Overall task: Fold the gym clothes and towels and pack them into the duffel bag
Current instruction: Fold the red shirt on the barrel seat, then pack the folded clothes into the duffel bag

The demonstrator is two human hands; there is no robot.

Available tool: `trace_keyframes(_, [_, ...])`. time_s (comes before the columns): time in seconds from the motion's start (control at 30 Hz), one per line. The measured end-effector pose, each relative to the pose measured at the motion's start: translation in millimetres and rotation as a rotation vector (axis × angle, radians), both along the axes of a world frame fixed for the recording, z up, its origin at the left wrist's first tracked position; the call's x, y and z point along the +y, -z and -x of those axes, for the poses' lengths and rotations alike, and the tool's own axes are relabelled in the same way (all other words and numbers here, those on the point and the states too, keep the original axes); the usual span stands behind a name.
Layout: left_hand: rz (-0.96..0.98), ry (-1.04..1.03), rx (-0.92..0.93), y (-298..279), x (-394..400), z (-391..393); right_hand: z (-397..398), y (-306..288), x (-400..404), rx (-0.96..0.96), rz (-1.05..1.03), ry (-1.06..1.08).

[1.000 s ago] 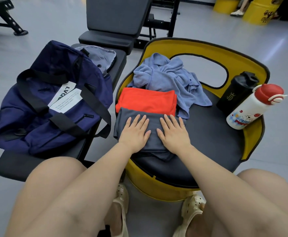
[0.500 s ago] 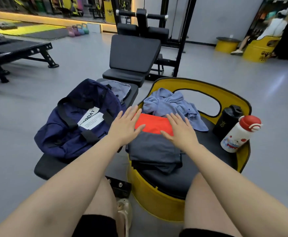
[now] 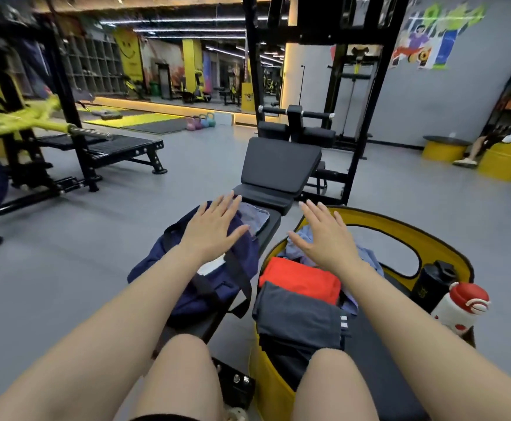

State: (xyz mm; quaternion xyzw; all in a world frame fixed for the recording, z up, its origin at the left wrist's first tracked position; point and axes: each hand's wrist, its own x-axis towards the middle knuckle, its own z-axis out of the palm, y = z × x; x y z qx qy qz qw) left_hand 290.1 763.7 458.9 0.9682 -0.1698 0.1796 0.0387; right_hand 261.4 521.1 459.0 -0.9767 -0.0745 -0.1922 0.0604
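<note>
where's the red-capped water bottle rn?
Head view, far right: the white red-capped water bottle lies on the yellow-rimmed black seat, beside the black shaker bottle.

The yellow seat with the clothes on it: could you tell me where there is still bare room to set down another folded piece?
The black cushion is bare between the grey folded garment and the two bottles. The far left is crowded: the orange garment and blue towel lie bunched together.
</note>
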Motion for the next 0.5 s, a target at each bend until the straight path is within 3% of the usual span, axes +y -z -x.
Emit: trace_keyframes(0.5, [-0.008,-0.158,-0.1,-86,68,8,-37,-90,71,-0.101,-0.012,-0.186])
